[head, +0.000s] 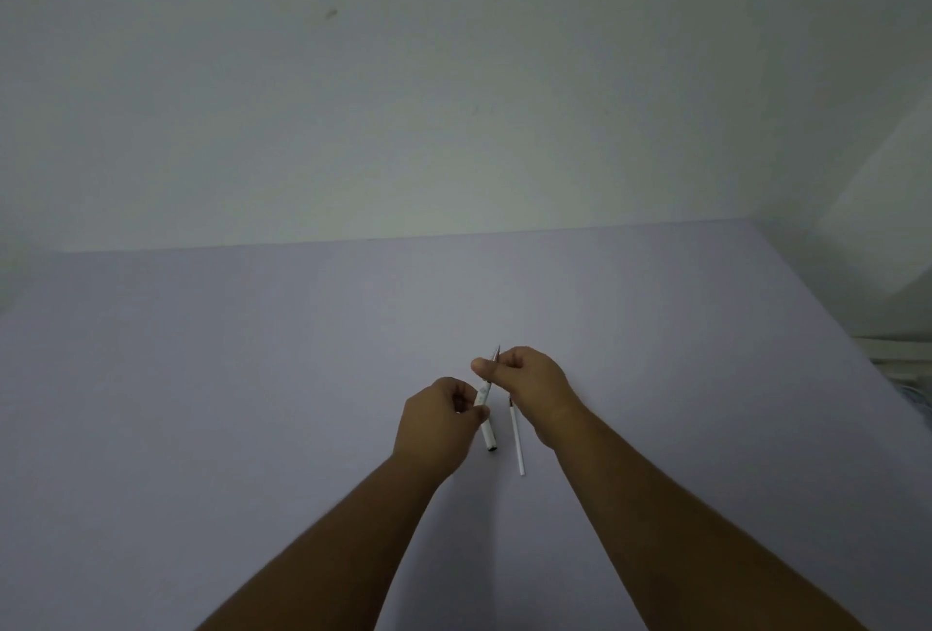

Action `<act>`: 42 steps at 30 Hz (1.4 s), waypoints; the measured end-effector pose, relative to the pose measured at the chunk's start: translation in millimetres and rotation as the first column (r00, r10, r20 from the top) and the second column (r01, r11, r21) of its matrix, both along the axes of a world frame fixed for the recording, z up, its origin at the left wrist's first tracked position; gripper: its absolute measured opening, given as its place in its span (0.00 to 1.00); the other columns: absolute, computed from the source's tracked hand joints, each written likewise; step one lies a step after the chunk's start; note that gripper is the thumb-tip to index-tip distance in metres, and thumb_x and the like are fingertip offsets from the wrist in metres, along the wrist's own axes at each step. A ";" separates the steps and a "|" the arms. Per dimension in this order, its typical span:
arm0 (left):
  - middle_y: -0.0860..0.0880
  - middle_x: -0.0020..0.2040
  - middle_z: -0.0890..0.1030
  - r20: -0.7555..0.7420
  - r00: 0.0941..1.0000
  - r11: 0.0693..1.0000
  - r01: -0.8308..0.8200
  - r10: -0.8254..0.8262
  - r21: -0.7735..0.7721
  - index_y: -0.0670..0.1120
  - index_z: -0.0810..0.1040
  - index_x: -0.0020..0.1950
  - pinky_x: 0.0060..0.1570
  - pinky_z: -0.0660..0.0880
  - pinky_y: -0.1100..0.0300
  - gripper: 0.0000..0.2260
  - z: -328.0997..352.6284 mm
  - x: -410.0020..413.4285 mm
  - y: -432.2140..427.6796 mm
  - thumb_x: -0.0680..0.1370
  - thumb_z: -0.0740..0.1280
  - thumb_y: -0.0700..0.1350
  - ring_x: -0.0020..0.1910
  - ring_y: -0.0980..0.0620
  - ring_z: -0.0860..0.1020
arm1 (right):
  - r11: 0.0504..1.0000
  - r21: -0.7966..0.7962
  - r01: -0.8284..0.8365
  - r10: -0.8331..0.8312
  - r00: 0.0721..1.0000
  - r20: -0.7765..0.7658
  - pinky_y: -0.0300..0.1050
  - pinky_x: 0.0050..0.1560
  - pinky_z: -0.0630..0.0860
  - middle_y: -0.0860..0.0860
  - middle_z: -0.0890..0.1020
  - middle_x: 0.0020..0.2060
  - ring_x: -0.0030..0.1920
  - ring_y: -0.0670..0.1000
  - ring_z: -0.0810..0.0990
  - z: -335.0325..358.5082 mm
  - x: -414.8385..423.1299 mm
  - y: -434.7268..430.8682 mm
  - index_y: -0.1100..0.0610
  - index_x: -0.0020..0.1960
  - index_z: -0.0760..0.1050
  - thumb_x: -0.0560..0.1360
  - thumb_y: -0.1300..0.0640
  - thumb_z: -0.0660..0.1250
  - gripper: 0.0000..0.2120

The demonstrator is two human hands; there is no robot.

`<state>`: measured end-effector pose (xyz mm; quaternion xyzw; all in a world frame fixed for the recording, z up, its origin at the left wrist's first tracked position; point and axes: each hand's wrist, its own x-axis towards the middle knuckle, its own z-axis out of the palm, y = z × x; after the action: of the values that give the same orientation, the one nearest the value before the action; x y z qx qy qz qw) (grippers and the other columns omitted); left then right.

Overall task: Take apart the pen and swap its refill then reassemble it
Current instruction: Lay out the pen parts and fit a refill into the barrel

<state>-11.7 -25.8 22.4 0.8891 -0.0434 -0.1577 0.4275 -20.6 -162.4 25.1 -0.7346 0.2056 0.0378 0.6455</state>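
A white pen (487, 423) is held slanted above the lilac table (252, 378), its dark butt end toward me and its pointed tip poking out past my right fingers. My left hand (438, 421) grips the pen's barrel near the middle. My right hand (529, 386) pinches the tip end between thumb and fingers. A thin white refill (517, 444) lies on the table just right of the pen, partly under my right hand, with its dark tip pointing away from me.
A pale wall (454, 101) rises behind the table's far edge. The table's right edge runs diagonally at the right, with some pale clutter (903, 358) beyond it.
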 end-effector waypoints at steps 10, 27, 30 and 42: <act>0.58 0.36 0.76 0.020 1.000 1.000 0.010 -0.010 0.024 0.51 0.75 0.44 0.32 0.67 0.70 0.05 -1.3 -5.4 0.4 0.73 0.71 0.46 0.35 0.60 0.74 | 0.999 0.039 -0.033 0.034 0.999 -0.028 0.42 0.45 0.70 0.47 0.78 0.38 0.41 0.48 0.74 -3.3 -7.9 0.1 0.52 0.39 0.76 0.71 0.44 0.69 0.12; 0.55 0.37 0.77 0.020 1.000 0.999 0.000 0.000 0.038 0.48 0.77 0.47 0.33 0.69 0.69 0.05 -1.5 -4.5 2.3 0.74 0.70 0.46 0.35 0.59 0.75 | 1.000 -0.003 -0.018 0.018 0.999 -0.031 0.40 0.41 0.69 0.44 0.78 0.36 0.40 0.45 0.75 -2.5 -12.4 -3.3 0.50 0.38 0.75 0.70 0.45 0.70 0.10; 0.53 0.39 0.78 0.022 1.000 0.999 0.001 -0.002 0.044 0.47 0.78 0.48 0.33 0.69 0.69 0.06 -1.2 -3.1 2.4 0.74 0.70 0.46 0.36 0.57 0.75 | 0.993 0.076 -0.096 0.099 0.994 -0.038 0.43 0.52 0.72 0.40 0.81 0.46 0.50 0.42 0.76 -3.3 -12.1 -3.3 0.46 0.51 0.78 0.73 0.47 0.68 0.07; 0.55 0.38 0.77 0.054 0.995 0.993 -0.089 0.085 0.081 0.47 0.78 0.50 0.37 0.70 0.66 0.07 -7.6 1.6 4.1 0.74 0.69 0.47 0.36 0.56 0.76 | 0.995 -0.081 -0.063 0.053 0.992 -0.113 0.44 0.50 0.70 0.47 0.81 0.44 0.46 0.46 0.76 -9.5 7.5 4.5 0.55 0.52 0.79 0.74 0.43 0.64 0.17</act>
<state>-10.1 -21.7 14.8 0.9110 -0.0090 -0.1180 0.3952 -13.2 -157.8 15.6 -0.7637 0.2209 0.0884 0.6001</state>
